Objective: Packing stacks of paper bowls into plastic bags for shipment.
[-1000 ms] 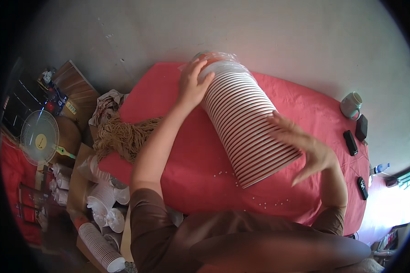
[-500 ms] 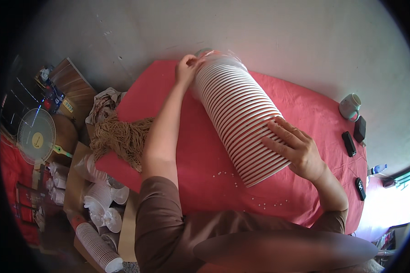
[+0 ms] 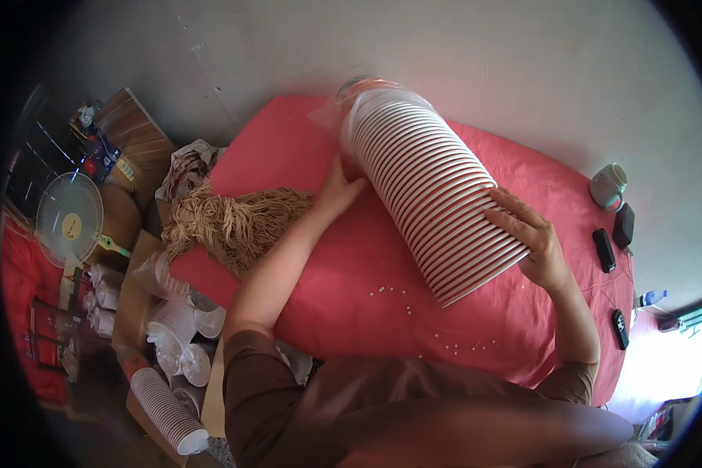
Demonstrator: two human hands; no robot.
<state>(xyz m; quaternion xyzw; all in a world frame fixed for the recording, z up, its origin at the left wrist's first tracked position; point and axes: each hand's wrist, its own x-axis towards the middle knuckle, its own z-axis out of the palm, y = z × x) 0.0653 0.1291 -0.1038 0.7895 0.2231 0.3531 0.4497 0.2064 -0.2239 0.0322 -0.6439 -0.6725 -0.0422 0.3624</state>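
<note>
A long stack of white paper bowls with dark rims point(image 3: 433, 187) lies on its side on the pink cloth-covered table point(image 3: 304, 132), its far end still in clear plastic wrap point(image 3: 343, 101). My left hand point(image 3: 337, 186) presses the stack's left side near the far end. My right hand point(image 3: 526, 238) lies flat on the near end, fingers spread across the rims. Both hands hold the stack between them.
A bundle of tan string point(image 3: 234, 222) lies on the table's left edge. Small white beads point(image 3: 444, 347) dot the cloth. A mug point(image 3: 608, 186) and black remotes point(image 3: 604, 248) sit at right. A fan point(image 3: 69, 220), cup stacks point(image 3: 168, 405) and boxes crowd the floor at left.
My left hand slid from the top far end of the stack down to its left side. My right hand settled on the near end. The stack shifted slightly toward the right.
</note>
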